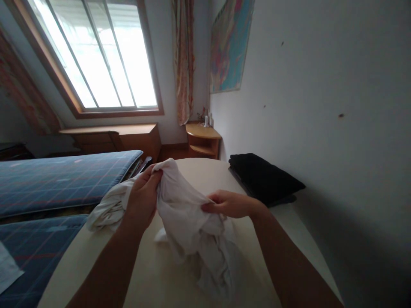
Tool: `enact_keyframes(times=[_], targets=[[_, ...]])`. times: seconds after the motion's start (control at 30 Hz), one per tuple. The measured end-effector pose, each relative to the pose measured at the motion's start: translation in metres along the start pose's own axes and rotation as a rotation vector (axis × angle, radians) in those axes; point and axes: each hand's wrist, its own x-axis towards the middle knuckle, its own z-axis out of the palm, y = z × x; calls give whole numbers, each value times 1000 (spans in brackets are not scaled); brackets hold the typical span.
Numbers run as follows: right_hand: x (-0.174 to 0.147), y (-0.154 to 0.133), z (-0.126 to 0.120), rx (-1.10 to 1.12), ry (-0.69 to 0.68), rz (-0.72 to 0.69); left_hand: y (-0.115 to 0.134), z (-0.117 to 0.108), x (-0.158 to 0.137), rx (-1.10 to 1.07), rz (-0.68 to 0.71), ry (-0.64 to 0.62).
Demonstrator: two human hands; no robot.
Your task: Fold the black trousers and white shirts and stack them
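Note:
A crumpled white garment (183, 209), its exact kind unclear, hangs between my hands above a round cream table (205, 169). My left hand (144, 192) pinches its upper left edge, raised a little higher than the other. With thumb and fingers closed, my right hand (229, 203) grips the edge on the right. The cloth's lower part droops in folds toward the tabletop. Behind my left wrist lies a second bunched white cloth (111, 205) at the table's left side. Folded black clothes (265, 177) are stacked at the right, by the wall.
Blue plaid cushions (64, 182) of a seat adjoin the table on the left. A wall (321, 128) borders the right side. Farther back stand a small wooden corner shelf (204, 131) with little bottles and a low wooden desk (138, 132) under the window (105, 55).

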Motion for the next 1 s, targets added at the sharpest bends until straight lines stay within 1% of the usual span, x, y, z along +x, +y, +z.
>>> enact_keyframes(times=[0.07,0.13,0.2,0.3,0.37,0.43,0.47,0.5,0.53,0.57,0.67,0.73,0.8,0.87,0.93,1.0], targets=[[-8,-1,-8,33,164,16,-3,-5,9,-11,26,62],[-18,-4,-17,13,331,-12,-6,-10,15,37,78,136],[-27,-9,-25,-13,508,-67,-8,-14,20,168,150,217],[-34,-16,-30,-13,767,-132,-12,-20,24,456,260,301],[-35,-19,-31,-74,953,-146,-17,-24,26,625,314,304],[-33,-20,-32,-187,1129,-147,-23,-28,28,761,329,254],[-32,-19,-33,-237,1181,-142,-27,-30,30,830,315,215],[-30,-17,-34,-273,1202,-134,-31,-31,31,910,286,170],[-29,-13,-35,-295,1191,-120,-35,-32,32,1000,242,122],[-28,-9,-35,-306,1148,-99,-40,-33,33,1091,191,71],[-25,8,-37,-331,931,7,-55,-34,33,1322,65,-98],[-26,21,-38,-342,749,108,-65,-34,32,1391,38,-182],[-29,32,-38,-338,573,224,-72,-35,31,1423,21,-211],[-31,43,-40,-345,440,323,-77,-36,30,1448,-27,-242],[-32,52,-42,-383,385,408,-81,-37,28,1466,-88,-318],[-33,60,-43,-411,406,439,-86,-40,26,1462,-122,-413]])
